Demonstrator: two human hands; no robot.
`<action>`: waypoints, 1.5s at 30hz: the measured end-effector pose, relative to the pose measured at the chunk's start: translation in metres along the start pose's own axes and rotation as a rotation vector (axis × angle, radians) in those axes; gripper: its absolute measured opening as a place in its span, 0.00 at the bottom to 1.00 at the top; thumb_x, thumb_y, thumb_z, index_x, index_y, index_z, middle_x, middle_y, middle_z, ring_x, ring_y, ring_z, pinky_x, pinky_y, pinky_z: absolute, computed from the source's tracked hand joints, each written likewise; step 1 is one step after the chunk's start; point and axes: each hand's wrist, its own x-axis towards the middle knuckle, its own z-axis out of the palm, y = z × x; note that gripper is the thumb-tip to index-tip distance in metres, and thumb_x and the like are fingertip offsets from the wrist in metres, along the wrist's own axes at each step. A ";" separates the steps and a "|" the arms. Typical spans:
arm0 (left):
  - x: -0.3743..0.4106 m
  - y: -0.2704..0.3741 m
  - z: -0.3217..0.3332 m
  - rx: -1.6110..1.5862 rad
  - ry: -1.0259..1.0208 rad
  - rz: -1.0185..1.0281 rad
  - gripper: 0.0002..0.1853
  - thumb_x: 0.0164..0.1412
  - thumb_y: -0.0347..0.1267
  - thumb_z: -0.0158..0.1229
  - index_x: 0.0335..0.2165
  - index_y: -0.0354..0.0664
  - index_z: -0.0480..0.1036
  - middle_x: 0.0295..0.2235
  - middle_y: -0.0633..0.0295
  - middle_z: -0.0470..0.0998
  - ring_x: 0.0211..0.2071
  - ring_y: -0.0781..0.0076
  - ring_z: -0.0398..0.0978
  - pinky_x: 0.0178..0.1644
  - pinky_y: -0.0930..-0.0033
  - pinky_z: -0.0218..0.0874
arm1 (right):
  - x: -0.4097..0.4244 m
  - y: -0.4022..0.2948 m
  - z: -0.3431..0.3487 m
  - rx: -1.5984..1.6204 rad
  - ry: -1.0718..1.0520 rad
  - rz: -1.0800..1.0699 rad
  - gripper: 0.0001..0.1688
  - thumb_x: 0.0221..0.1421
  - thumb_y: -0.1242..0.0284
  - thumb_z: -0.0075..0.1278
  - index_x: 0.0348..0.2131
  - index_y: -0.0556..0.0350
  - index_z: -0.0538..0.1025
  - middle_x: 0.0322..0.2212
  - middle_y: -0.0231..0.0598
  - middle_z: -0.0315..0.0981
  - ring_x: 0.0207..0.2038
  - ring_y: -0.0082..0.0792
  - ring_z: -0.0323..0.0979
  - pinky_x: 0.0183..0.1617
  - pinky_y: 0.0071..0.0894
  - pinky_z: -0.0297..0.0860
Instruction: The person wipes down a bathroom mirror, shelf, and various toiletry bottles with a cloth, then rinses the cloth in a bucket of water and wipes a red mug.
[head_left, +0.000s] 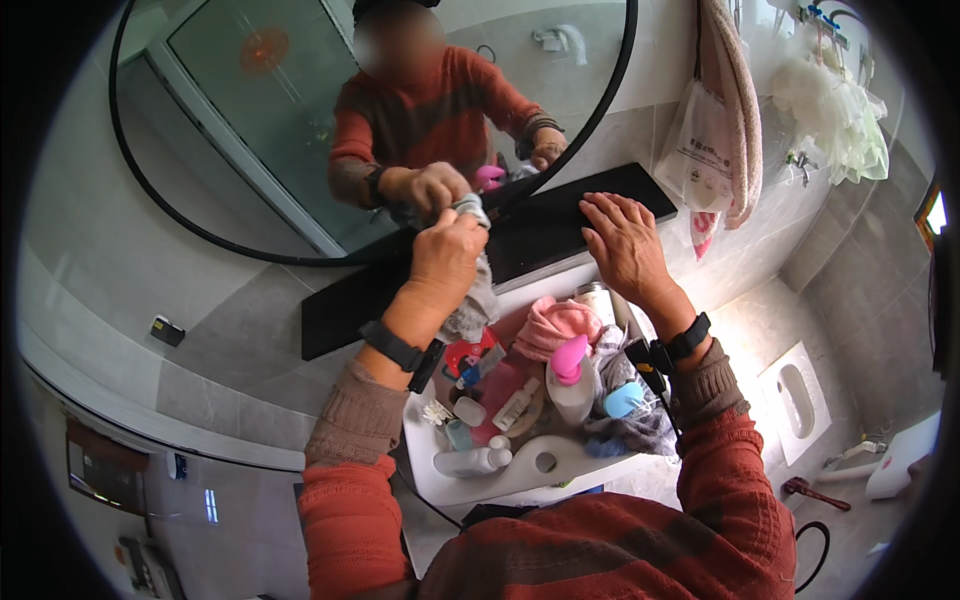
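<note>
My left hand (448, 251) grips a bunched grey cloth (472, 300) against the lower part of a round black-framed mirror (300, 150); the cloth hangs down below my fist. My right hand (622, 236) rests flat, fingers slightly spread, on the black shelf (547, 217) under the mirror, and holds nothing. Below both hands is a white washbasin (465, 491) filled with a pink cloth (559, 324), a white bottle with a pink pump (571, 364), a grey patterned towel (630, 382), a light blue object (622, 400) and several white bottles.
A printed bag (697, 150) and a pink towel (739, 112) hang on the tiled wall at the right, near pale mesh bundles (832, 105). A squat toilet (795, 401) and a dark red brush (817, 495) are on the floor. A small black-and-yellow object (166, 331) is at the left.
</note>
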 end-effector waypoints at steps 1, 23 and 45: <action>-0.008 -0.007 -0.007 -0.009 -0.027 -0.021 0.07 0.47 0.22 0.55 0.25 0.42 0.78 0.29 0.60 0.76 0.34 0.57 0.74 0.36 0.60 0.69 | 0.000 0.000 0.000 -0.003 0.000 -0.002 0.21 0.58 0.66 0.48 0.49 0.56 0.73 0.51 0.37 0.70 0.56 0.40 0.63 0.62 0.42 0.54; -0.068 -0.034 -0.149 -0.977 0.555 -0.632 0.19 0.61 0.29 0.59 0.51 0.35 0.71 0.44 0.59 0.76 0.38 0.77 0.76 0.39 0.78 0.67 | 0.087 -0.084 -0.066 1.376 0.173 0.354 0.19 0.61 0.76 0.50 0.51 0.65 0.70 0.36 0.36 0.75 0.31 0.22 0.74 0.28 0.23 0.74; -0.166 0.015 -0.128 -1.127 0.578 -0.814 0.22 0.53 0.24 0.63 0.48 0.33 0.70 0.43 0.61 0.75 0.44 0.74 0.72 0.53 0.73 0.60 | 0.069 -0.192 -0.083 1.035 -0.219 -0.226 0.22 0.56 0.72 0.56 0.50 0.56 0.74 0.30 0.43 0.79 0.32 0.29 0.78 0.35 0.29 0.73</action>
